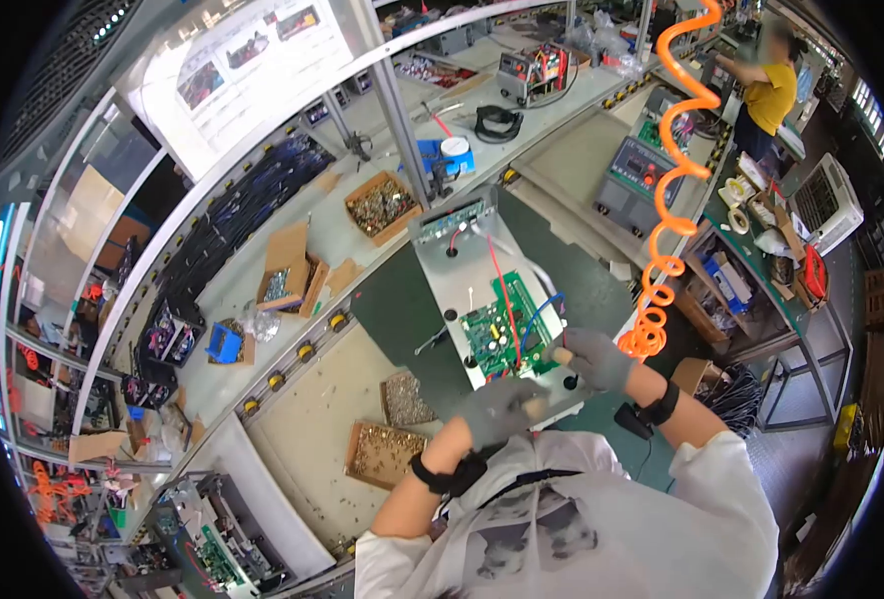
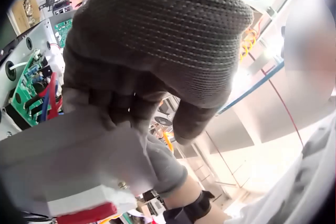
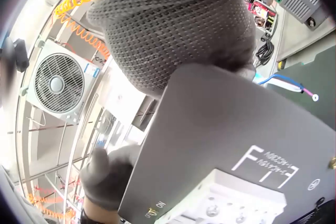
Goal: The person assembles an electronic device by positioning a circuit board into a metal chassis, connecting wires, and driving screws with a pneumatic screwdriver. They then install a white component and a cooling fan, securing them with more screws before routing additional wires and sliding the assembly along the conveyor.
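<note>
Both my hands wear grey gloves and hold a grey metal panel (image 3: pixel 210 129) at the near end of an open metal chassis (image 1: pixel 437 258). My left hand (image 1: pixel 502 411) grips one side of the panel, its fingers bent over the edge in the left wrist view. On the other side my right hand (image 1: pixel 593 361) grips the panel's top edge, with the fingertips hidden behind it. White printing and a white block (image 3: pixel 226 200) show on the panel's face. Inside the chassis lies a green circuit board (image 1: pixel 492 324) with red and blue wires (image 1: pixel 536 321).
Cardboard boxes of small metal parts (image 1: pixel 387 451) stand left of the chassis, with another box of parts (image 1: pixel 383 207) beyond. An orange coiled hose (image 1: pixel 673 180) hangs at right. A grey machine (image 1: pixel 639 180) stands behind it. Another person (image 1: pixel 767 95) is at the far right.
</note>
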The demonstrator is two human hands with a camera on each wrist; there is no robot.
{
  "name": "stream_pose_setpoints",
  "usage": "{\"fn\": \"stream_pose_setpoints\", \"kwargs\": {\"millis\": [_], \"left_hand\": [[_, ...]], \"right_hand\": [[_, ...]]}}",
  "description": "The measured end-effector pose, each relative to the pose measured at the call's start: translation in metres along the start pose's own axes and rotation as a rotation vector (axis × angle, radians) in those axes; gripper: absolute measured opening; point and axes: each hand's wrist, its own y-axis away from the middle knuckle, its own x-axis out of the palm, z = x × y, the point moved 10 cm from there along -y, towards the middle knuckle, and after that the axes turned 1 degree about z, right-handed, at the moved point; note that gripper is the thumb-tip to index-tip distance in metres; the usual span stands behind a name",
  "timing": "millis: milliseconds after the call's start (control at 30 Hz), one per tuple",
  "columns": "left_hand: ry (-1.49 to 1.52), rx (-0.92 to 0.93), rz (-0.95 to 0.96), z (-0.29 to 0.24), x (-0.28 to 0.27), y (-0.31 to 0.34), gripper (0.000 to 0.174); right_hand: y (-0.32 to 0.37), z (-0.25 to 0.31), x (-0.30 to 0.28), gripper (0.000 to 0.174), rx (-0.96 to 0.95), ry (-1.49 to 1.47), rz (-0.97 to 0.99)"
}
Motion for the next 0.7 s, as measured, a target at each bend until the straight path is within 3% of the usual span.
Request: {"fn": "stream_pose_setpoints", "kwargs": {"millis": [67, 100, 167, 200, 267, 433, 600, 700], "left_hand": [[0.215, -0.232, -0.256, 0.01, -0.032, -0.003, 0.033], [0.219, -0.242, -0.26, 0.016, -0.028, -0.008, 0.033], [0.14, -0.065, -0.614, 0.017, -0.052, -0.009, 0.032], [0.14, -0.069, -0.618, 0.022, -0.05, -0.013, 0.032], [0.015, 0.144, -0.584, 0.004, -0.043, -0.017, 0.031], [0.034, 0.05, -0.638, 0.002, -0.046, -0.01, 0.023], [-0.245, 0.349, -0.753, -0.032, -0.053, 0.004, 0.022], [-0.36, 0.302, -0.701, -0.042, -0.052, 0.006, 0.021]], "right_hand": [[-0.006, 0.018, 0.005, 0.018, 0.024, 0.087, 0.06], [-0.009, 0.025, 0.004, 0.017, 0.034, 0.203, 0.091], [-0.012, 0.028, 0.011, 0.018, 0.038, 0.233, 0.149], [-0.014, 0.027, 0.016, 0.019, 0.045, 0.271, 0.198], [-0.015, 0.026, 0.023, 0.019, 0.069, 0.299, 0.23], [-0.016, 0.027, 0.022, 0.02, 0.096, 0.326, 0.269], [-0.016, 0.014, 0.03, 0.022, 0.132, 0.352, 0.369], [-0.014, 0.007, 0.035, 0.022, 0.111, 0.342, 0.377]]}}
